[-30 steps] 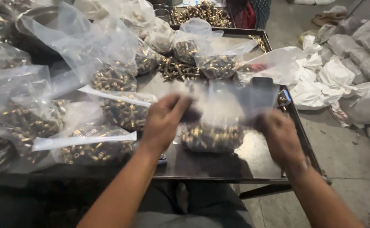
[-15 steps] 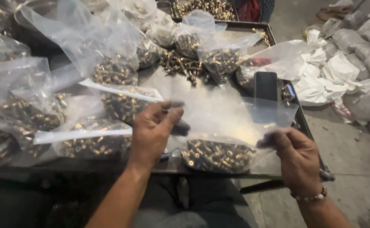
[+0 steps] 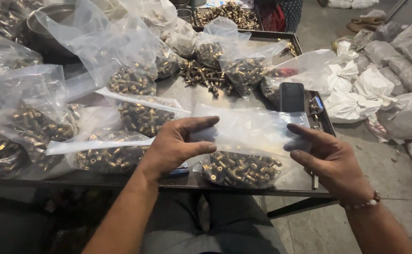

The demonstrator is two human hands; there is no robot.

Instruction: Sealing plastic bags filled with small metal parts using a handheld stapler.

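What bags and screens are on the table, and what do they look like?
Clear plastic bag of small brass parts: table front, pinched between left hand and right hand.
Filled clear bags: table's left and back, lumpy.
Phone: behind held bag, flat black rectangle, dark screen.
White sacks: floor, right.

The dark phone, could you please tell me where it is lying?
The dark phone lies on the metal tray, right of centre, just behind the clear bag stretched between both hands.

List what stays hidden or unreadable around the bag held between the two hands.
- Head view: whether the clear bag is sealed; glare and the left hand cover its mouth.
- Right hand: its grip on the bag's edge, fingertips behind plastic.
- Brass parts inside: exact kind, too small.
- Dark phone: lower end behind the bag.
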